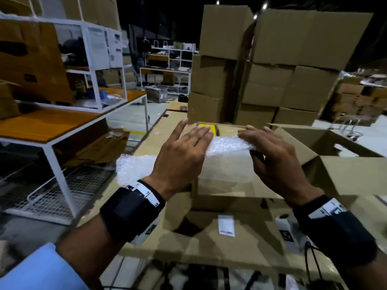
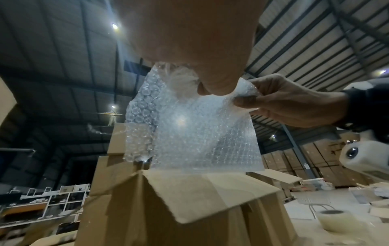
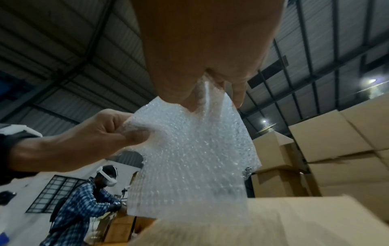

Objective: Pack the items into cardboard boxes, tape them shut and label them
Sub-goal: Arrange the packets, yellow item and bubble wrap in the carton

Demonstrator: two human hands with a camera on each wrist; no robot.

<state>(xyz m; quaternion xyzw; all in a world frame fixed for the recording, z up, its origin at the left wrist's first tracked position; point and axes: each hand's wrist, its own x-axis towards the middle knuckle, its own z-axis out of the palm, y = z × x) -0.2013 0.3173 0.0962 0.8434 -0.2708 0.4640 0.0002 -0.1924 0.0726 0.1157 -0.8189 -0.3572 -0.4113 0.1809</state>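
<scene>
Head view: left hand (image 1: pixel 184 151) at 9 o'clock, right hand (image 1: pixel 272 155) at 3, each grip pinching bubble wrap (image 1: pixel 228 145) above the open box (image 1: pixel 230 197).

Bubble wrap (image 1: pixel 228 147): clear plastic, glossy, bumpy. Box (image 1: pixel 219 197): matt brown cardboard. Tape roll (image 2: pixel 334 220): translucent, shiny plastic.

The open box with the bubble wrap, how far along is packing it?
Early. A yellow item already sits in the open box. Left hand and right hand hold bubble wrap above it. Flaps unfolded, no tape or label visible; tape roll waits nearby.
</scene>
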